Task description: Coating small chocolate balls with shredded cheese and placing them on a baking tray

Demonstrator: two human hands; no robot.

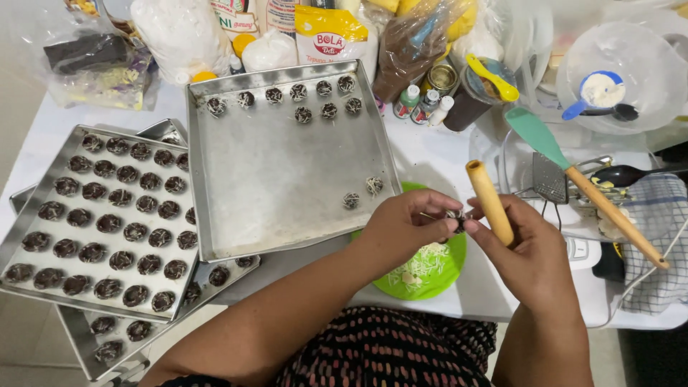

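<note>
My left hand (405, 226) pinches a small dark cookie ball (456, 217) topped with white shreds, just above a green plate (444, 276) of grated white cheese. My right hand (527, 251) grips a short wooden stick (489, 202) upright and its thumb touches the same ball. Ahead lies a large metal tray (287, 172) with several decorated balls along its far edge and two near its right side.
A full tray of dark cookie balls (100, 222) sits at left, stacked over another tray (107, 337). Bags, small bottles, a can, a green spatula (573, 175), a plastic bowl (623, 72) and a checked cloth (659, 236) crowd the back and right.
</note>
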